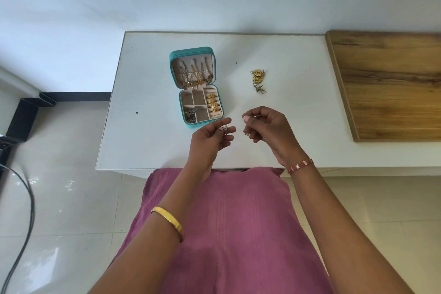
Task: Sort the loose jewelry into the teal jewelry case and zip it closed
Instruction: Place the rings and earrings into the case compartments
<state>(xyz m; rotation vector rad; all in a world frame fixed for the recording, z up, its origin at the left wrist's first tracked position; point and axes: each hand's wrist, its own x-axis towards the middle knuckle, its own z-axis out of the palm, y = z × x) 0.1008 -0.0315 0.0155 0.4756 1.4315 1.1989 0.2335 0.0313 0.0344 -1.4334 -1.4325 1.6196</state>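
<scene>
- Closest to me I see a pink garment point(229, 234) over the lap, with both forearms reaching out above it; a gold bangle point(168, 221) sits on the left forearm and a red-and-white bracelet point(300, 166) on the right wrist.
- My left hand point(210, 137) hovers above the white table point(148, 141), just on the near side of the teal jewelry case point(196, 88); its grip is pinched on a small silver piece point(225, 129) between thumb and fingers.
- My right hand point(267, 130) is near the case's front right corner, level with the left hand and a little apart from it; its fingers are curled and the fingertips pinch a tiny silver bit point(247, 135), too small for me to identify.
- The case lies open on the table, lid tipped back on the far side. In the tray, gold rings point(213, 103) fill the right-hand roll, and silver pieces point(191, 116) lie in the near left compartment. Chains point(196, 79) hang in the lid.
- To the right of the case, well apart from it, loose gold earrings point(257, 80) lie in a small cluster on the table.
- Farther right of the case a wooden board point(391, 83) lies on the table's end.
- Left of the case, beyond the table edge, black cables point(21, 198) trail over the tiled floor point(59, 198).
</scene>
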